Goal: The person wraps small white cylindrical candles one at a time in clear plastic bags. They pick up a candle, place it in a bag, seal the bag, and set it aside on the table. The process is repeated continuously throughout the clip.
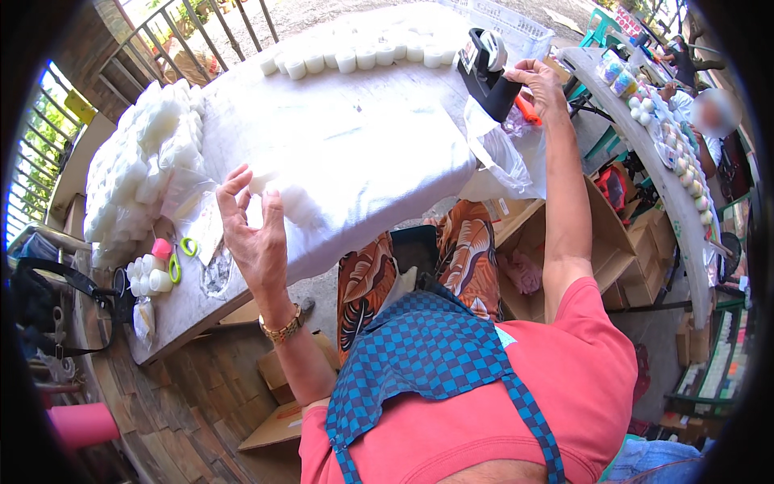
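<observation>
My right hand (542, 87) reaches to the far right of the table, thumb and fingertips pinched together at the front end of a black tape dispenser (487, 81). What sits between those fingertips is too small to make out. My left hand (256, 238) is raised above the near left part of the table, thumb and fingers apart. Just beyond it lies a white cloth (379, 161), washed out by glare, with pale shapes near the fingertips that I cannot make out. Along the far edge stand several small white cup-like pieces (346, 60).
Plastic-wrapped white cups (149, 153) are piled at left. Near them lie green scissors (174, 266) and loose white pieces (150, 276). A plastic bag (504, 157) hangs off the right edge above a cardboard box (564, 250). A person (709, 121) is beside another table (685, 234).
</observation>
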Demonstrator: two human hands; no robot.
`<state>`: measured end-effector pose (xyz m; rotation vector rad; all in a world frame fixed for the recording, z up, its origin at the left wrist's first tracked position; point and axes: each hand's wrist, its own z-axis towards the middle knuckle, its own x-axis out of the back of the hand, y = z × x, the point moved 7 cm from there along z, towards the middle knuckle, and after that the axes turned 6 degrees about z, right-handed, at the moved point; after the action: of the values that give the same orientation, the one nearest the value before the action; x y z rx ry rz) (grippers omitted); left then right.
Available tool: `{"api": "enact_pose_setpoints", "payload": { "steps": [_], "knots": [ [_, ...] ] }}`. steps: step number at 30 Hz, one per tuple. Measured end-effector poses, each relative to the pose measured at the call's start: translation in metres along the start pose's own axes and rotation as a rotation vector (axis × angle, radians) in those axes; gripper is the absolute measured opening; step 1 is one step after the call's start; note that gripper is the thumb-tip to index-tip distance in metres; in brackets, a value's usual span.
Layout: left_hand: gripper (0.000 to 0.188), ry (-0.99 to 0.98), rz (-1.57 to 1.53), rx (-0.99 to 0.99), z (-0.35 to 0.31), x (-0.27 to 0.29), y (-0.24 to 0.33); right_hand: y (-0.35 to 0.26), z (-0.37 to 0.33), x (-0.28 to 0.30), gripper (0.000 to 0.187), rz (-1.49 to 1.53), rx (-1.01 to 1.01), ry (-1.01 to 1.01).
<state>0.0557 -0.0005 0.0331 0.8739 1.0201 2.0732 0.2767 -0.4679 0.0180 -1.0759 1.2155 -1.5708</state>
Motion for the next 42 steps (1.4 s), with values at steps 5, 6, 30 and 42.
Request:
{"api": "enact_pose_setpoints", "payload": {
  "steps": [5, 6, 30, 42],
  "knots": [
    [0.031, -0.015, 0.043, 0.002, 0.003, -0.006, 0.005, -0.014, 0.002, 0.01, 0.022, 0.121, 0.075, 0.04],
    [0.031, -0.016, 0.028, 0.001, 0.002, -0.005, 0.001, -0.03, -0.01, 0.008, 0.024, 0.125, 0.101, 0.079],
    [0.031, -0.071, 0.006, -0.005, 0.002, -0.01, 0.004, 0.005, -0.101, 0.008, 0.044, 0.751, -0.015, -0.349],
    [0.033, -0.077, 0.077, -0.022, 0.003, -0.011, 0.007, 0.026, -0.111, 0.018, 0.039, 0.189, 0.128, -0.279]
  ]
}}
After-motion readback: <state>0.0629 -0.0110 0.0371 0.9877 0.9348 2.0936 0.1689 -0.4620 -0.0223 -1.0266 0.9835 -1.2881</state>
